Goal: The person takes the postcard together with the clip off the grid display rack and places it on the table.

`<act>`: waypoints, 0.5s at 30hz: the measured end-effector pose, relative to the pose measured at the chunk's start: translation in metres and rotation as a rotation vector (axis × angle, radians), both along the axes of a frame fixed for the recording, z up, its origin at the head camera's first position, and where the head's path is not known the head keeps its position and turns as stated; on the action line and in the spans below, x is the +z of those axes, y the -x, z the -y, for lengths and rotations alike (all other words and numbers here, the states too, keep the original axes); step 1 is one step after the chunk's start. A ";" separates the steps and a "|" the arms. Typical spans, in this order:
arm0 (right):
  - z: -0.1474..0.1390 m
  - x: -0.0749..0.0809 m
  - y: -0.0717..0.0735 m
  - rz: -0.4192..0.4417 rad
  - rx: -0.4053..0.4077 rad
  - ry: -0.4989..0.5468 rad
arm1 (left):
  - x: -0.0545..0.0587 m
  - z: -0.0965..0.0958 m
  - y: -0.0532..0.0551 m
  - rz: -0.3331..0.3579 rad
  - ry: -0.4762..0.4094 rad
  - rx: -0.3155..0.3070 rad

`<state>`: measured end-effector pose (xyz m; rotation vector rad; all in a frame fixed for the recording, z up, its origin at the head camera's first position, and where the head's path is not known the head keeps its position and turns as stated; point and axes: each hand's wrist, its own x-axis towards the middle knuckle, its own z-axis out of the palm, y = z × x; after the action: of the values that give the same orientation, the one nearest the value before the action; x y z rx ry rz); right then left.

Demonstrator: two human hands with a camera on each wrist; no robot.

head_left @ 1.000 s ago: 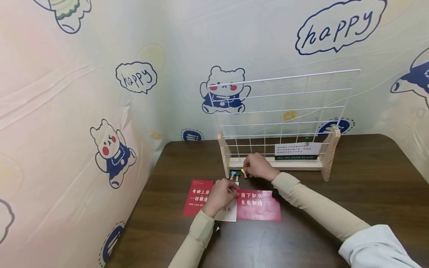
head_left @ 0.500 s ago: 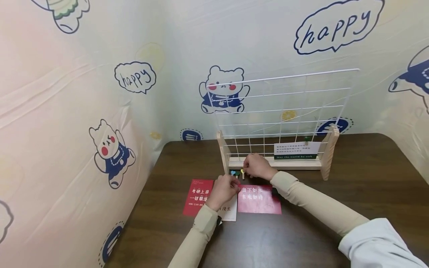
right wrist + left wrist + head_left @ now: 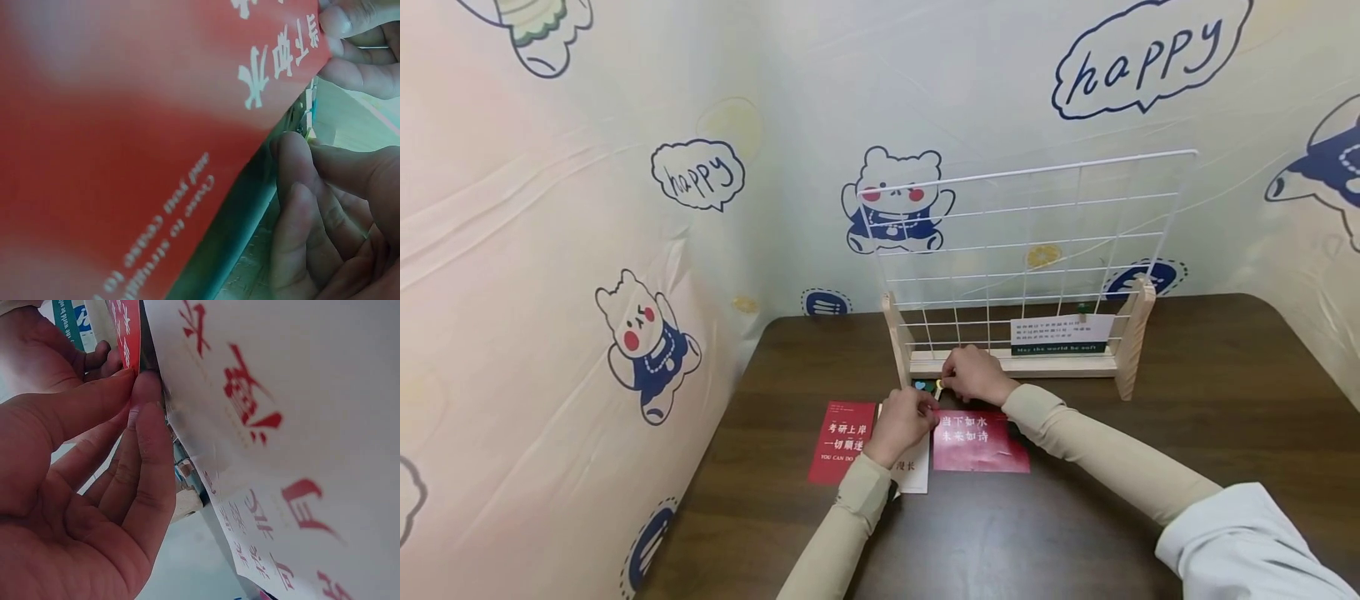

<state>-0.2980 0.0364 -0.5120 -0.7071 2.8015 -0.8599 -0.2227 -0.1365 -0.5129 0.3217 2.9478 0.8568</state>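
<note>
My left hand (image 3: 904, 423) pinches the left corner of a red card (image 3: 981, 450) with white Chinese characters. The right wrist view shows that card (image 3: 125, 125) tilted up off the table, filling much of the picture. Beyond its far edge, my right hand (image 3: 976, 375) pinches a small wooden clip with a yellow top (image 3: 939, 386) between thumb and forefinger; the fingers cover most of it. A blue heart-topped clip (image 3: 920, 386) and a dark green one lie just left of it. Under my left wrist is a white card (image 3: 914, 477) with red characters.
A white wire grid (image 3: 1028, 221) stands in a wooden base (image 3: 1015, 367) behind the hands. A white-and-green card (image 3: 1060, 337) hangs on it from a green clip (image 3: 1082, 311). Another red card (image 3: 837, 446) lies at the left on the brown table (image 3: 1037, 542).
My left hand has moved slightly away from me, and the red card has shifted toward the grid with it. My right hand stays near the clips, and the yellow clip's tilt has changed.
</note>
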 end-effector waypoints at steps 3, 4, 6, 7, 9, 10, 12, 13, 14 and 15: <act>-0.001 -0.001 0.001 -0.013 0.002 0.002 | 0.001 -0.001 0.001 0.002 0.001 0.002; -0.001 -0.001 0.001 -0.014 0.001 0.005 | 0.001 -0.002 0.001 0.001 0.002 0.001; -0.002 -0.001 0.000 -0.013 0.000 0.011 | 0.000 -0.002 0.001 0.003 0.002 -0.001; -0.003 0.000 0.000 -0.014 0.001 0.017 | 0.000 -0.003 0.001 0.005 0.001 -0.001; -0.004 0.001 -0.001 -0.009 0.000 0.027 | 0.000 -0.003 0.001 0.006 0.002 -0.002; -0.004 0.002 -0.002 -0.005 0.001 0.032 | 0.000 -0.003 0.001 0.010 0.001 -0.003; -0.007 0.004 -0.004 0.006 -0.003 0.047 | -0.001 -0.003 0.001 0.013 0.006 -0.004; -0.008 0.006 -0.005 0.007 -0.001 0.055 | -0.001 -0.003 0.001 0.016 0.007 -0.003; -0.010 0.008 -0.006 0.009 -0.003 0.064 | -0.001 -0.003 0.001 0.015 0.011 -0.005; -0.013 0.010 -0.007 0.008 -0.003 0.073 | -0.001 -0.003 0.001 0.017 0.013 -0.005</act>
<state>-0.2915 0.0493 -0.5021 -0.7080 2.7779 -0.9685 -0.2236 -0.1338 -0.5141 0.3188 2.9341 0.8350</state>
